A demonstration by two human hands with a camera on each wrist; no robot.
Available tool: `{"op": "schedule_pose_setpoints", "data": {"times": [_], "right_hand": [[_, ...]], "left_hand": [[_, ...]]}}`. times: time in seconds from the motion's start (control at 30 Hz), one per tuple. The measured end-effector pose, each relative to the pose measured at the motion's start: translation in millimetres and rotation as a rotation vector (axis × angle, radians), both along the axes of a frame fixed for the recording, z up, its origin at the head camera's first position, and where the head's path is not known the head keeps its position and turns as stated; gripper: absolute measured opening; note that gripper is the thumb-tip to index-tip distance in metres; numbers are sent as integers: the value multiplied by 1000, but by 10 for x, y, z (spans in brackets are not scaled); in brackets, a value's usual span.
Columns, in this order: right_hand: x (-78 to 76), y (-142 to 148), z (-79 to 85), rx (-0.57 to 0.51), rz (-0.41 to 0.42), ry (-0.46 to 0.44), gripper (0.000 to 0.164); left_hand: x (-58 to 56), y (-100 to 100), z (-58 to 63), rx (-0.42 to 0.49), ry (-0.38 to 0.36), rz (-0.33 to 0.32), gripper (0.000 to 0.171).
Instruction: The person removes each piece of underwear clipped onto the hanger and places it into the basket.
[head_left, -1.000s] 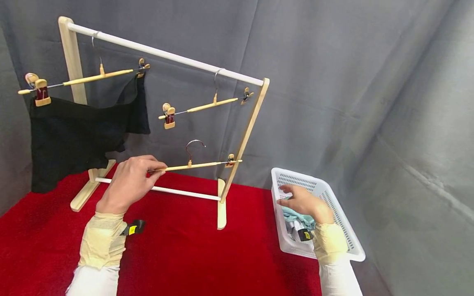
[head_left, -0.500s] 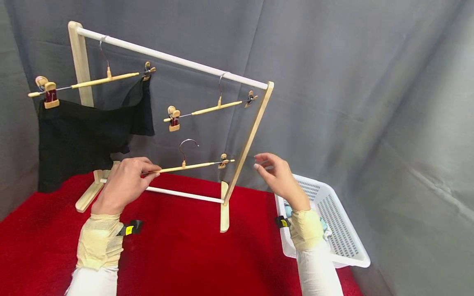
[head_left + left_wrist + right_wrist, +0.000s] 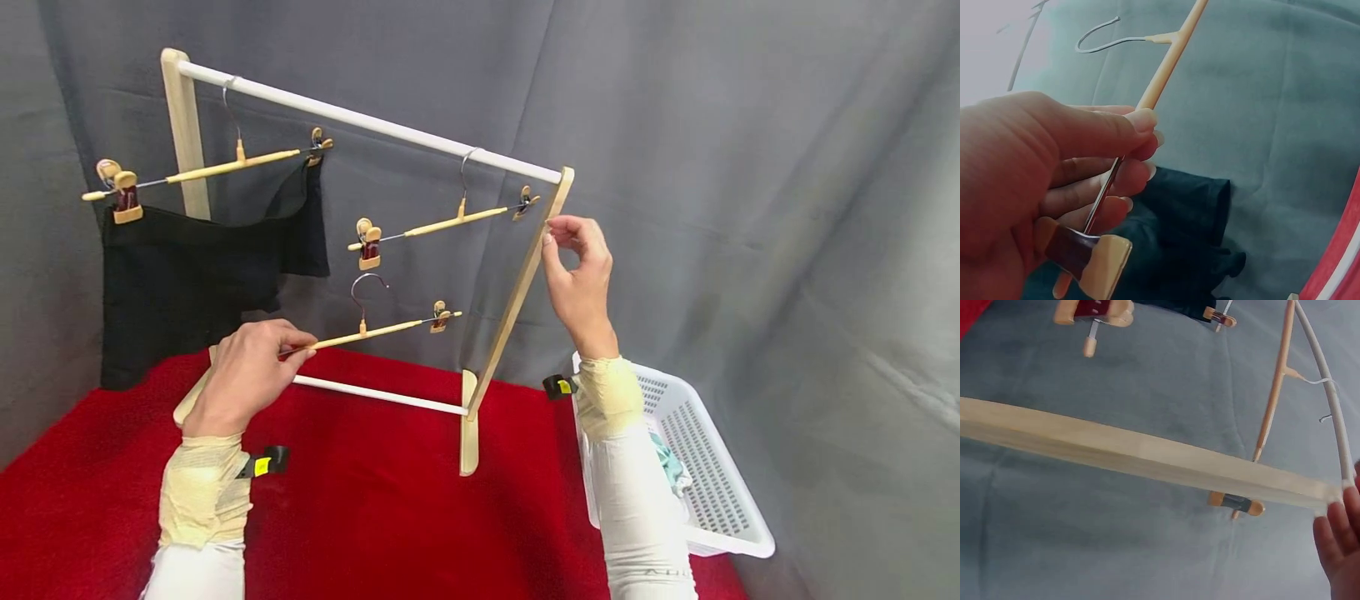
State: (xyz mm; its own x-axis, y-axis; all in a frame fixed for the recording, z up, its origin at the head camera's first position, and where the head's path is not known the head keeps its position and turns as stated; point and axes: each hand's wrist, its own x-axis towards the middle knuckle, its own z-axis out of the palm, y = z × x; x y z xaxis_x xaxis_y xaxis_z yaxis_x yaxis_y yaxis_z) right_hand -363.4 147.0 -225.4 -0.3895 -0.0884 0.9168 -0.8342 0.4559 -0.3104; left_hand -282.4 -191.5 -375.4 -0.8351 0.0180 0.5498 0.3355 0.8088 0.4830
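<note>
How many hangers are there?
3: one tan, metal-hooked clip hanger bearing black cloth and one bare hanger, both on the white rail; another hanger in the left hand.

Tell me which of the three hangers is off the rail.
The lowest hanger, held in the left hand; the other two hook over the white rail.

Left grip (image 3: pixel 249 369) low, right grip (image 3: pixel 582 279) high
</note>
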Motion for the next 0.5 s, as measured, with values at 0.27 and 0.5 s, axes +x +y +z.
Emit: {"op": "schedule_pose_setpoints", "data": {"times": [0.27, 0.5], "right_hand": [[-167, -11, 206, -95, 10, -58, 38], [-281, -60, 223, -54, 94, -154, 47]], "left_hand": [[12, -63, -35, 9, 1, 27, 20], [50, -154, -36, 32, 21, 55, 21]]}}
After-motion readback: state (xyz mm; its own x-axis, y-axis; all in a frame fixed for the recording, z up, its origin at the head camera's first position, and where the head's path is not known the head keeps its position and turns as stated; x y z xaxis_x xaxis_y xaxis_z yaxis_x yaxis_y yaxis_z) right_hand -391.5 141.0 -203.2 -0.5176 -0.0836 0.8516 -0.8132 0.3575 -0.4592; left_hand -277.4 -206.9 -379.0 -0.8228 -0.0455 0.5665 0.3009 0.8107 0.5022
